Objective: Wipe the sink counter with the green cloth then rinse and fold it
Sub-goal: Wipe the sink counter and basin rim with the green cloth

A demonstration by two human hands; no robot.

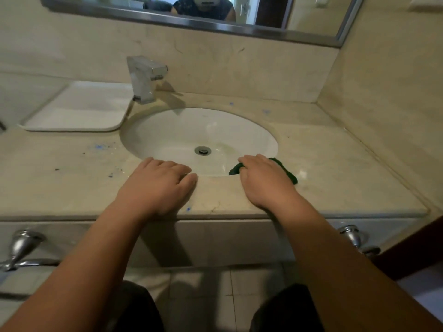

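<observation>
- The right hand (266, 180) lies on top of the green cloth (286, 172). Its fingers are bent over the cloth and hold it down on the tabletop (335, 164), at the front right rim of the sink basin (191, 130).
- The cloth is crumpled, and only two ends show: one small bunch on the thumb side and one longer part on the outer side. Its long axis therefore goes from left to right under the hand, across the direction of the fingers.
- The left hand (158, 185) holds nothing. It rests flat with the fingers straight and together, on the front strip of the tabletop just at the rim of the basin, apart from the cloth.
- The biggest group of blue marks (99, 146) is on the left part of the tabletop, well apart from the cloth, with the basin and the left hand between them. I judge that the cloth must travel to the left along the front strip, and that the left hand stands in this way.
- The left hand is nearer to these marks, but the right hand has the cloth.
- Smaller blue marks also show behind the basin on the right and near the front edge.
- Count: one cloth, two hands, one basin, one faucet (143, 77), one white tray (79, 109).
- I judge that the wiping is not finished; rinsing and folding are not yet done.
</observation>
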